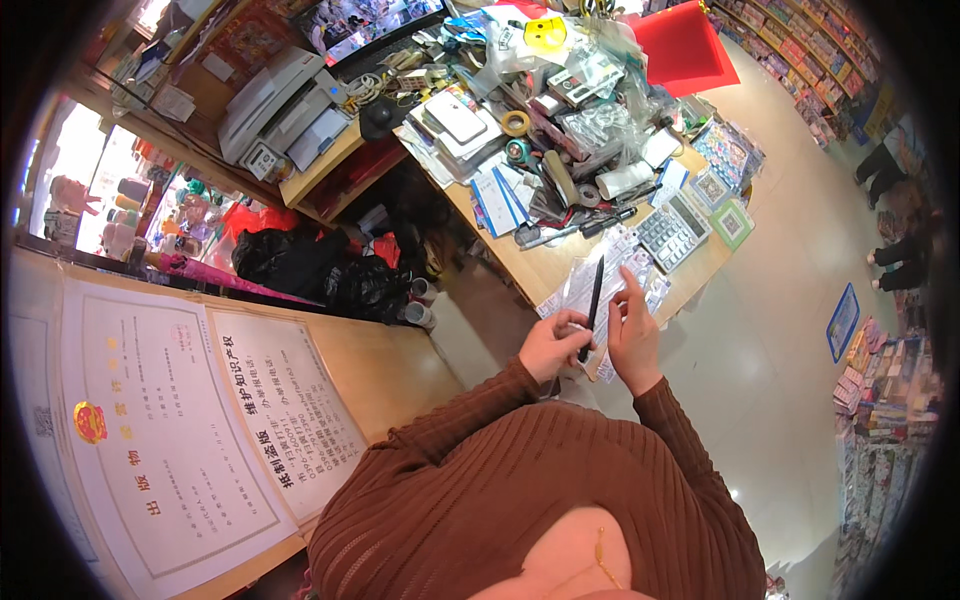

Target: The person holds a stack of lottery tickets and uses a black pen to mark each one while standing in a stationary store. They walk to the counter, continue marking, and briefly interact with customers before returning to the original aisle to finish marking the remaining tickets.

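Observation:
My left hand (556,345) grips a slim black pen (597,292) near its lower end, and the pen points up and away from me. Beside it, my right hand (634,326) holds nothing; its index finger is stretched out and the other fingers are partly curled. Both hands are over the near corner of a wooden desk. Beneath them lies a clear plastic packet (581,289) with printed sheets around it. A calculator (673,231) with light keys sits just beyond my right hand.
Clutter covers the desk (517,262): a white phone (455,120), tape rolls (515,124), plastic bags (540,45) and a green card with a printed code (731,223). A printer (281,105) stands at left. Two people (900,255) stand among shelves at right.

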Tool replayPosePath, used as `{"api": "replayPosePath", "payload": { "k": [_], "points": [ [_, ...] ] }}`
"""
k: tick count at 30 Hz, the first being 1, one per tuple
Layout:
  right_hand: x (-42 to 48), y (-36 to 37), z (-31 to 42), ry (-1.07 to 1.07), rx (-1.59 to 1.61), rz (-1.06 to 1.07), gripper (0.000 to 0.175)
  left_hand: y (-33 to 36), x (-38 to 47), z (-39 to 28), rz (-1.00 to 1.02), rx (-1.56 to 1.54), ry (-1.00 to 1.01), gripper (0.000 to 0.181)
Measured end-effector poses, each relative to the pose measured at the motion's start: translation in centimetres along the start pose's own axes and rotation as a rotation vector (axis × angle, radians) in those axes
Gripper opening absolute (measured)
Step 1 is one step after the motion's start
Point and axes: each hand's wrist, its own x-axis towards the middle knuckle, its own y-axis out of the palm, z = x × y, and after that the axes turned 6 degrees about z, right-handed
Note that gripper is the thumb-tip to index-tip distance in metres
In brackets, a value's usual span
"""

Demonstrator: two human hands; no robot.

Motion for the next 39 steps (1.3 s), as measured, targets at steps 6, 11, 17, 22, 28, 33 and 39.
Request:
{"api": "replayPosePath", "payload": {
  "k": [6, 11, 17, 22, 28, 33, 39],
  "points": [
    [2.1, 1.1, -0.8, 0.588, 0.91, 0.191, 0.026, -1.6, 0.3, -0.9, 0.078, 0.176, -0.01, 0.027],
    [4.8, 3.2, -0.3, 0.595, 0.873, -0.052, 0.026, -3.9, 1.7, -2.2, 0.143, 0.173, -0.143, 0.025],
    [8.6, 7.8, 2.5, 0.607, 0.949, 0.053, 0.03, -9.7, 4.3, -7.2, 0.149, 0.149, 0.058, 0.024],
    [12.9, 10.2, 3.1, 0.552, 0.898, -0.24, 0.03, -13.3, 5.7, -9.9, 0.028, 0.122, 0.15, 0.023],
    [15.8, 8.3, 4.0, 0.483, 0.817, -0.256, 0.03, -18.5, 6.1, -14.3, 0.066, -0.048, 0.097, 0.024],
    [15.7, 9.7, 6.1, 0.342, 0.456, 0.013, 0.031, -21.4, 6.6, -17.3, 0.18, -0.176, 0.213, 0.027],
    [16.3, 10.3, 8.9, 0.178, 0.403, 0.069, 0.028, -23.3, 6.9, -18.9, 0.131, -0.458, 0.17, 0.026]
  ]
}}
